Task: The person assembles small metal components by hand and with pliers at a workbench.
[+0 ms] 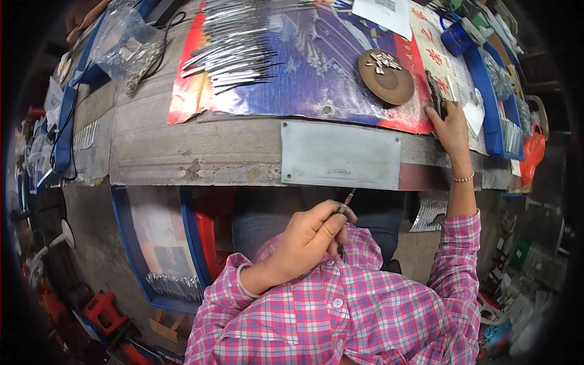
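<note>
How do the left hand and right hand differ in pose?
The left hand is closed around a slim rod; the right hand is at a dark object, its grip unclear. The left sits in front of the body, short of the table; the right reaches over it. Both come from pink plaid sleeves.

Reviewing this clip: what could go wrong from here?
The right hand, on the dark tool, is near the brown dish; a knock might scatter the small metal pieces in it.
The thin rod in the left hand points toward the metal plate and could catch on its lower edge.
</note>
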Demonstrator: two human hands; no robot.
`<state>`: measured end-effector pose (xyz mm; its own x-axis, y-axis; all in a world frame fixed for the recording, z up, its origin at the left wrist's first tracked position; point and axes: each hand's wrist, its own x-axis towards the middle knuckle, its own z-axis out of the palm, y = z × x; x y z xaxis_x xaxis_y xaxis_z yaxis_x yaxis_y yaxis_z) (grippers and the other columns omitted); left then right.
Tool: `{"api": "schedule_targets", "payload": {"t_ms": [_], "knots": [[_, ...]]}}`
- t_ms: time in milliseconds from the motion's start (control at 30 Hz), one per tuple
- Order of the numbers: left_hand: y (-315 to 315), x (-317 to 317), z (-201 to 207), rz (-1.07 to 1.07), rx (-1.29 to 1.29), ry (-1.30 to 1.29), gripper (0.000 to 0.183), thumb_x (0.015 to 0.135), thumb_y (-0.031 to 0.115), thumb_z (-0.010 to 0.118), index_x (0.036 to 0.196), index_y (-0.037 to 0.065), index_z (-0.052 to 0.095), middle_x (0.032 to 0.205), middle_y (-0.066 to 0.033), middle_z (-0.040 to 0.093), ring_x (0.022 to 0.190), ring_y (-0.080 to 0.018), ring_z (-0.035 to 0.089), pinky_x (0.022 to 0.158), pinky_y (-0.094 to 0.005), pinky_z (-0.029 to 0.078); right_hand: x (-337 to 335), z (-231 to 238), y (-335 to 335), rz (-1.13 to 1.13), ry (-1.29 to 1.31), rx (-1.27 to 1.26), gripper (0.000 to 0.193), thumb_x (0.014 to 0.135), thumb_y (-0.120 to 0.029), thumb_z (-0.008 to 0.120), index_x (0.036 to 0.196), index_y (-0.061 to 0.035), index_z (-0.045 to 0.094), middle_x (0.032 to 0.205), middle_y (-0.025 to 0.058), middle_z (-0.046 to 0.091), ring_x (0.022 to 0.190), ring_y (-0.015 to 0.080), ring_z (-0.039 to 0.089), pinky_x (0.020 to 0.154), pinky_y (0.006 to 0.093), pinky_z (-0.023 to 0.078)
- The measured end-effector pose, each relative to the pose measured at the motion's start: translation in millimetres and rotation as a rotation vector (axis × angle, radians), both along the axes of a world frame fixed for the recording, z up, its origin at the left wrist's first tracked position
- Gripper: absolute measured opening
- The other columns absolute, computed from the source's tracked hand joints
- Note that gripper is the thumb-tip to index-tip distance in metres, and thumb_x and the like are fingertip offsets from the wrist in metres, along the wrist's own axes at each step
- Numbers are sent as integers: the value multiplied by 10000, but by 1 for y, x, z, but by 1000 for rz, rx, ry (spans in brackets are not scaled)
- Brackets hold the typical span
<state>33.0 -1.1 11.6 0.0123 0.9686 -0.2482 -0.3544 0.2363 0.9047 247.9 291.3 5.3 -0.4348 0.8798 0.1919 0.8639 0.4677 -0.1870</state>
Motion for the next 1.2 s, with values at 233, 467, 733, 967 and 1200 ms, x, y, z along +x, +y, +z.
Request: {"api": "schedule_targets", "payload": {"t_ms": [233,467,733,967,1200], "knots": [[3,-3,-3,-55,-73,-125,219,967,164,415,968,-9,549,667,-36,579,509,-58,541,478,-186,422,-17,-5,-21,105,58,263,387,828,-289,614,1013,37,517,955,210,548,890,360,530,753,425,434],[12,2,-5,-148,-139,-317,230,970,185,420,950,-8,542,672,-45,583,513,-69,548,476,-183,429,-47,10,-160,363,1123,-1387,211,849,-69,615,1019,34,545,942,60,568,811,96,545,691,218,450],[11,4,0,-193,-155,-316,214,961,183,443,925,-4,542,681,-46,590,516,-84,561,476,-194,442,-54,-5,-176,450,1182,-1329,111,873,-81,584,892,14,531,852,45,553,746,87,529,637,212,432],[8,17,-27,254,428,864,159,918,118,507,868,-31,532,636,-71,576,489,-93,558,446,-236,431,-64,-4,-190,435,898,-923,104,884,-85,546,883,14,514,833,43,555,676,92,522,586,219,424],[3,1,-4,-115,-123,-195,194,945,161,468,876,-4,545,622,-34,567,474,-72,530,434,-204,413,-60,8,-178,329,1138,-1266,134,905,-88,535,962,31,513,845,63,567,700,85,566,604,212,484]]}}
